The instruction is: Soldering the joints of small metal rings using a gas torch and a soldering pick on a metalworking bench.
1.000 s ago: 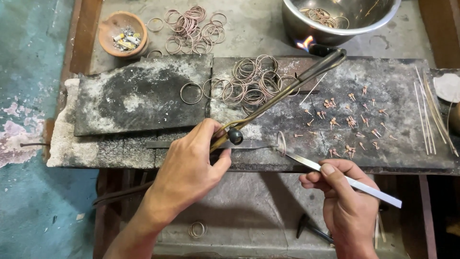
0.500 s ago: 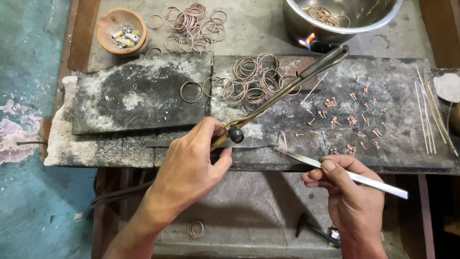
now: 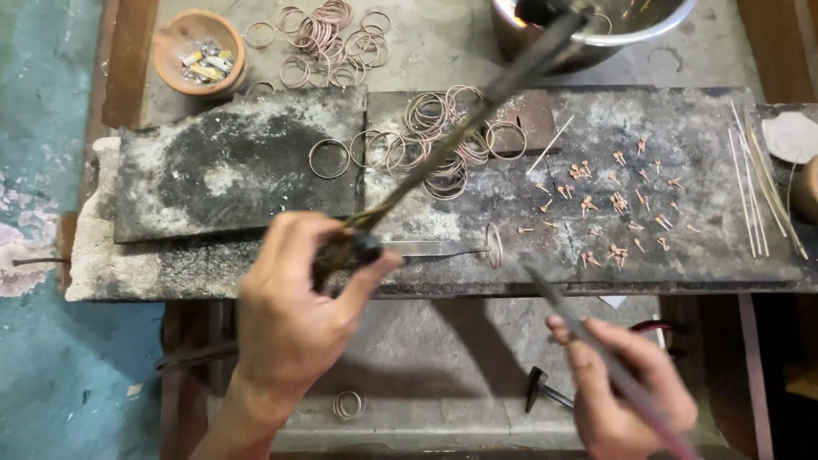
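Note:
My left hand (image 3: 294,311) grips the dark handle of a long metal torch (image 3: 460,128) that slants up to the right, its tip reaching a steel bowl (image 3: 635,25) where a small flame burns. My right hand (image 3: 626,392) holds long thin tweezers (image 3: 588,332), blurred, pointing up-left toward the slab edge. A single ring (image 3: 493,245) stands upright near the front edge of the dark stone slab (image 3: 682,247), held by a clip. A heap of thin copper rings (image 3: 434,140) lies on the slab under the torch.
Small copper pegs (image 3: 618,204) are scattered on the slab's right half, thin wire rods (image 3: 754,179) beside them. A clay bowl (image 3: 198,51) with bits sits at the back left, more rings (image 3: 319,38) next to it. A small hammer (image 3: 545,390) lies on the lower shelf.
The view has moved closer. My right hand has drawn back and down from the slab with the tweezers. The torch tip has swung up toward the steel bowl.

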